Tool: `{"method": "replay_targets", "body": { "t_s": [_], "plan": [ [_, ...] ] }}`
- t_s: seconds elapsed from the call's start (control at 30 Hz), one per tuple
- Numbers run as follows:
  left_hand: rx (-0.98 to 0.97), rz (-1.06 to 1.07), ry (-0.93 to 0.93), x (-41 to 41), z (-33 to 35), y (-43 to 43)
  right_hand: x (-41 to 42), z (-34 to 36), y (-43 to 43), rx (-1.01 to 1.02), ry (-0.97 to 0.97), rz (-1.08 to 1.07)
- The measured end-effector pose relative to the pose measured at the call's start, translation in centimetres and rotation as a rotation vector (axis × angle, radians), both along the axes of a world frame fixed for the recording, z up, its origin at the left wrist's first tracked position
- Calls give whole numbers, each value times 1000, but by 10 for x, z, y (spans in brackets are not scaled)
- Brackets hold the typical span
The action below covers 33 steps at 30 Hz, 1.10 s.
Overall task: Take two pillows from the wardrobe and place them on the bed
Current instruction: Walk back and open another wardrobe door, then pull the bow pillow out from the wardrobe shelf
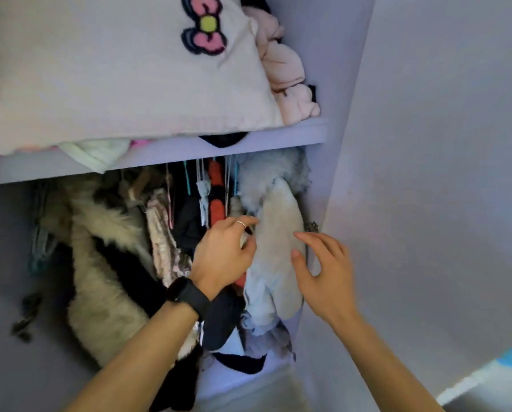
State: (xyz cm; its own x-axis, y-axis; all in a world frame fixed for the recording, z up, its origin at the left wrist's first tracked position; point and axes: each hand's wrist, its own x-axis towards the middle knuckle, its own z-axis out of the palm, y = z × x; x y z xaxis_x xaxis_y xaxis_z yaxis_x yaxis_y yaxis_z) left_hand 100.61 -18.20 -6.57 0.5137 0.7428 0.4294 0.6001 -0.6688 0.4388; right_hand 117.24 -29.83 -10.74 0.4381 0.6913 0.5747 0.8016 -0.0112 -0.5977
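A large cream pillow [115,72] with a pink bow patch lies on the wardrobe's upper shelf [248,144] and overhangs its front edge. Below the shelf, a pale cream pillow [278,233] stands upright, wedged between hanging clothes and the wardrobe's right wall. My left hand [225,254], with a black watch and a ring, presses against the pillow's left side, fingers curled at its edge. My right hand [323,269] is spread open at the pillow's right side, thumb touching it. Neither hand has closed around it.
Hanging clothes fill the lower space: a furry cream and black coat [100,248], dark garments, an orange piece [217,197]. Pink plush items [287,75] sit behind the upper pillow. The open wardrobe door [427,173] stands close on the right. Light blue cloth [260,295] hangs below the lower pillow.
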Motion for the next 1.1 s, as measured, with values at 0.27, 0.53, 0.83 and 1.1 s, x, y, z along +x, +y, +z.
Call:
{"method": "replay_targets", "body": {
  "t_s": [0.27,0.53,0.83,1.1],
  "plan": [
    [287,312,-147,-48,162,48,-8,144,119,270,-103,263],
    [353,502,-154,-90,267,107,1,291,202,293,-43,350],
    [201,632,-162,-100,343,229,4,386,312,-175,139,341],
    [4,754,-168,-88,359,316,-17,401,394,-299,142,177]
  ]
}}
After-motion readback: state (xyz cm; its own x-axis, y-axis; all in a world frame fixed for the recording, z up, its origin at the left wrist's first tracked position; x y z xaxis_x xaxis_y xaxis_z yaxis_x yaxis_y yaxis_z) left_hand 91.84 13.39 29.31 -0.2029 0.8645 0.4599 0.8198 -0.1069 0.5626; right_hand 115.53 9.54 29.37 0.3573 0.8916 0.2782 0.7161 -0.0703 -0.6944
